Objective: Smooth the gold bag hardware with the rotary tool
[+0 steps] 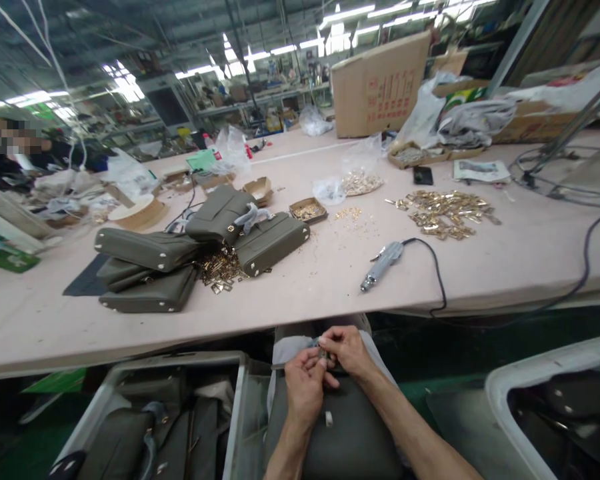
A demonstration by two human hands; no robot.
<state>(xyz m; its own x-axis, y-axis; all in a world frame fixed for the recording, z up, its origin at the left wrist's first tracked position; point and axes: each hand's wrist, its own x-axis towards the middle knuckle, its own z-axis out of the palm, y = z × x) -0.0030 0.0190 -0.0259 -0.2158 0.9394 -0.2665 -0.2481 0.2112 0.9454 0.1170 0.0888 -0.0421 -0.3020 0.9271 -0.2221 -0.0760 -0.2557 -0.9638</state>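
Observation:
A dark olive handbag [353,430] lies across my lap, below the table's front edge. My left hand [304,383] is over the bag's upper part, its fingers curled and pinching. From the right, my right hand [347,348] meets it, thumb and forefinger pressed together at the same spot. Between the fingertips is a small piece that I cannot make out; the fingers mostly cover it. A small pale metal fitting [329,419] shows on the bag just below my hands.
On the table [300,293] are stacked olive handbags [145,250], a grey electric screwdriver [381,265] with a cord, a pile of gold metal pieces [445,212] and a small box of parts [309,211]. Bins of bags stand left [243,400] and right [495,393] of me.

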